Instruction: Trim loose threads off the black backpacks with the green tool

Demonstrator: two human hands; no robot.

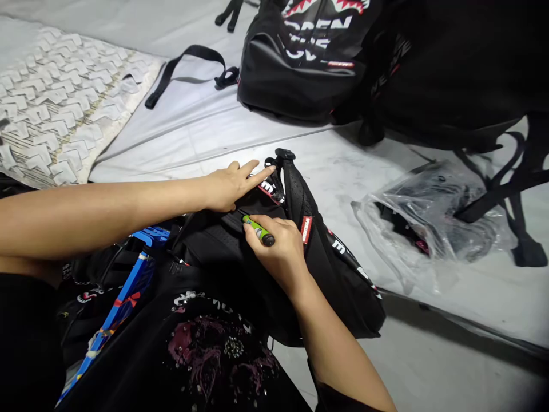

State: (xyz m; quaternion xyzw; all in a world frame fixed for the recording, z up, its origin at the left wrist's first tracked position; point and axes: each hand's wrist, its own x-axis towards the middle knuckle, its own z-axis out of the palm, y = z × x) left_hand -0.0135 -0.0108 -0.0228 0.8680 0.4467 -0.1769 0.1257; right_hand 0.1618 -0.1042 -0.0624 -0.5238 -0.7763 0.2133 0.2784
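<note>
A black backpack (338, 286) with a red label and white lettering on its straps lies over my lap and the table edge. My right hand (281, 246) is closed round a green marker (257, 230) with a black end, its other end toward the black fabric. My left hand (234, 186) rests on the upper part of the backpack with its fingers spread, near a strap buckle (285, 154).
More black bags (300, 74) stand at the back and upper right. A clear plastic bag (446, 212) with dark items lies at the right. White chevron pieces (64, 97) cover a sheet at the left. A blue frame (124, 297) is at lower left.
</note>
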